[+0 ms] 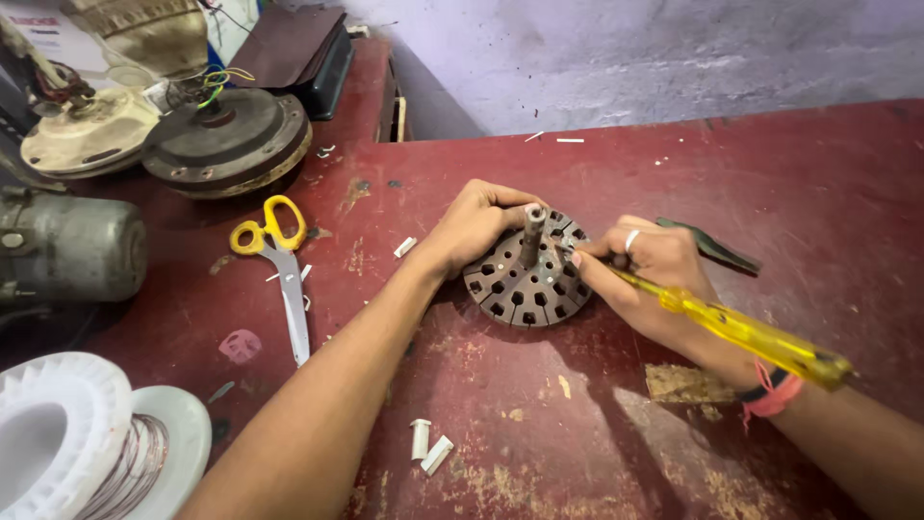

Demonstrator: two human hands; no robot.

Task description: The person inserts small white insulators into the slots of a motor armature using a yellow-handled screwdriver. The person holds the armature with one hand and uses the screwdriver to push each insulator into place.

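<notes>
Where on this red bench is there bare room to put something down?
Most free: the far right of the bench, between the wall and the dark tool. Also the near middle, between the two forearms, past the white tubes. Crowded: the left, with scissors, motor parts and wire spool, and the centre, where both hands work on the slotted core.

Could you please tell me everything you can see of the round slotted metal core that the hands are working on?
The stator core is a dark grey, rusty metal disc lying flat on the worn red table. A ring of slots runs around it, all without wire, and a stubby shaft stands upright from its centre. The left hand grips its far-left edge. The right hand holds a yellow-handled screwdriver, whose tip reaches the top near the shaft.
</notes>
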